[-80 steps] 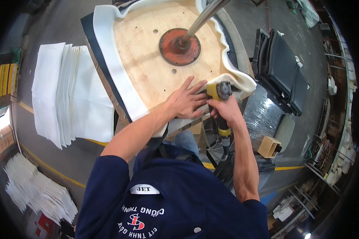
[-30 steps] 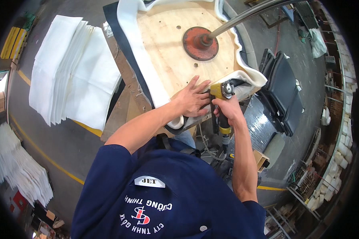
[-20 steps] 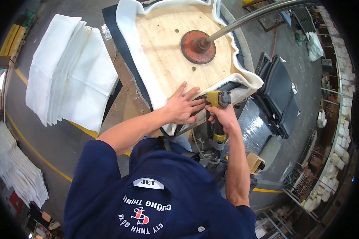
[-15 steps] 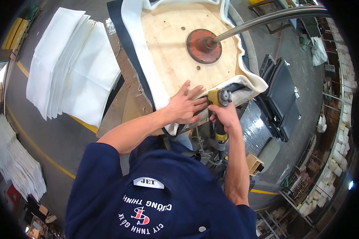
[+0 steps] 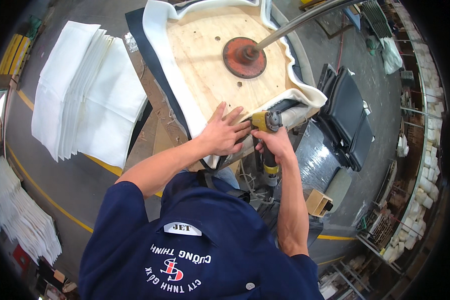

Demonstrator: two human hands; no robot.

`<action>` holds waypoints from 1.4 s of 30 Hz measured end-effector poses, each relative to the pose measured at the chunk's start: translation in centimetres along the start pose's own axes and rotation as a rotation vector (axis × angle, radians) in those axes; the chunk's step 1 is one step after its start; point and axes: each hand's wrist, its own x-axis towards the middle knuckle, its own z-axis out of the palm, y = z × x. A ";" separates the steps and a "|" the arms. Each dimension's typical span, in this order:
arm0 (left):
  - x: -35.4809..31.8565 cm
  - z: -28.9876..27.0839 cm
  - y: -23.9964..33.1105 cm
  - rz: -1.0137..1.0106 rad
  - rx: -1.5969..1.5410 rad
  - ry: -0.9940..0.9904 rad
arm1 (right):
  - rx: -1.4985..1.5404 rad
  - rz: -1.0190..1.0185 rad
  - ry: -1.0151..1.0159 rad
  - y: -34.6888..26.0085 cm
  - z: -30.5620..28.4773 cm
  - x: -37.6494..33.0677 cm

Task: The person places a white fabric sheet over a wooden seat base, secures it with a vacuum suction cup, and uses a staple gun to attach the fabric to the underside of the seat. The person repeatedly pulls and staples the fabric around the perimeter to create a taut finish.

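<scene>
The right hand is closed around the handle of a yellow staple gun, its nose against the white fabric at the centre of the frame. Just left of it, the left hand lies flat with open fingers and presses this fabric on the wooden board. A stack of white sheets lies in the upper left.

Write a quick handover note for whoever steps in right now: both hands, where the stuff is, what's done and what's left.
Left hand: flat, pressing white padding over the near edge of the wooden board.
Right hand: gripping the yellow staple gun, nose at the edge beside the left fingers.
Board sits under a red disc on a metal arm.
Done: padding wrapped around the edges.
Left: the near edge, in hand now; fastening elsewhere cannot be seen.
Spare white sheets lie left.
</scene>
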 end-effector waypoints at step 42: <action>-5.5 -5.2 0.2 -0.194 -0.067 0.077 | -0.112 -0.037 0.023 0.7 0.5 0.0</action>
